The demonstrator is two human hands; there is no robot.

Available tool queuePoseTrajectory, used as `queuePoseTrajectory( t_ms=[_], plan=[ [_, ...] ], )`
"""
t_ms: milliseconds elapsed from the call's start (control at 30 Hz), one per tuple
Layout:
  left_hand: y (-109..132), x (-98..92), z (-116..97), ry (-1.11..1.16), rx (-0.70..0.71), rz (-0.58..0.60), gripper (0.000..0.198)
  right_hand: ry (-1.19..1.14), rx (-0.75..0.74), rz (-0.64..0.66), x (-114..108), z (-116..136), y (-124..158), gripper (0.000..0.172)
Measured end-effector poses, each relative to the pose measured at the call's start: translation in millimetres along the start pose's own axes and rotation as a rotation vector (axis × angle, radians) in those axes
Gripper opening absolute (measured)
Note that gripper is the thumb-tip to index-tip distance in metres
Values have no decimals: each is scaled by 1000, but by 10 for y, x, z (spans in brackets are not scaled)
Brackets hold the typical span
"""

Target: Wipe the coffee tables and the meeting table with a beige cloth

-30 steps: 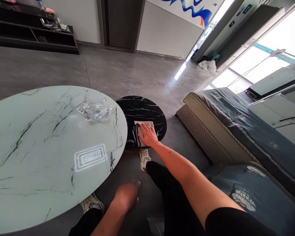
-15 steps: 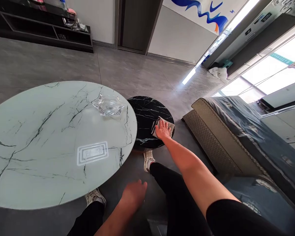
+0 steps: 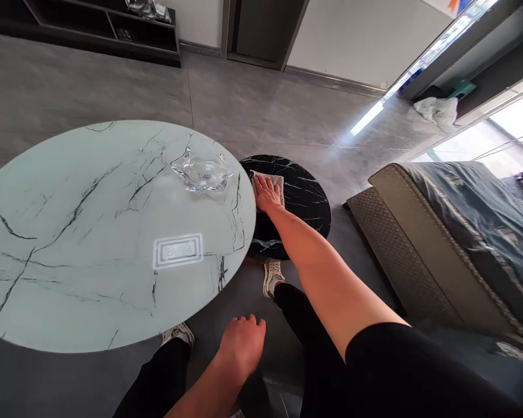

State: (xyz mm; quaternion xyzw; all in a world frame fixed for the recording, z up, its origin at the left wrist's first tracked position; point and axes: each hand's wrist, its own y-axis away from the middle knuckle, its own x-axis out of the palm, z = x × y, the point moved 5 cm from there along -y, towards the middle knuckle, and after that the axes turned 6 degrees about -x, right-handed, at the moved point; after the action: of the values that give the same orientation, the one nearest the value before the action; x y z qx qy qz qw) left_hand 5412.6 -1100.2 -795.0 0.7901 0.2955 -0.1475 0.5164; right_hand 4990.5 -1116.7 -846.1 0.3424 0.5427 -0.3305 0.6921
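My right hand [image 3: 267, 194] lies flat, fingers spread, on a folded beige cloth [image 3: 277, 182]. It presses the cloth onto the small round black marbled table [image 3: 307, 197], close to where the big white table's edge overlaps it. Lower down, my left hand [image 3: 243, 343] hovers over the floor in front of the white table, its fingers curled in a loose fist. I see nothing in it, though its palm side is hidden. On the white marbled table [image 3: 91, 232] stands a clear glass star-shaped bowl [image 3: 204, 173], apart from both hands.
A sofa [image 3: 422, 244] with a shiny dark cover fills the right side. My shoes [image 3: 272, 277] stand by the tables' near edges. Along the far wall runs a low dark cabinet [image 3: 148, 43]. A white bag [image 3: 438, 111] lies near the window.
My right hand has slid the cloth leftward and farther away across the black table, from its right side to its left. My left hand stays low and curled. The view has tilted down.
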Motion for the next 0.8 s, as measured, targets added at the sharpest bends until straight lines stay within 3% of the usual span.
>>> queuePoseTrajectory(
  t_ms=[100, 333, 467, 633, 800],
  plan=[
    [-12, -43, -33, -10, 11, 7, 48, -7, -49, -14, 22, 44, 261, 69],
    [-31, -62, -15, -64, -22, 16, 47, 26, -121, -7, 79, 181, 1280, 71],
    [-18, -38, -19, -80, -20, 27, 57, 31, -119, 2, 108, 209, 1721, 72],
    [-25, 1, 26, -75, 13, 30, 80, 33, -144, 2, 95, 112, 2000, 73],
    [-37, 40, 76, -58, 23, -32, 79, 18, -147, -22, 89, -116, 2043, 76]
  ],
)
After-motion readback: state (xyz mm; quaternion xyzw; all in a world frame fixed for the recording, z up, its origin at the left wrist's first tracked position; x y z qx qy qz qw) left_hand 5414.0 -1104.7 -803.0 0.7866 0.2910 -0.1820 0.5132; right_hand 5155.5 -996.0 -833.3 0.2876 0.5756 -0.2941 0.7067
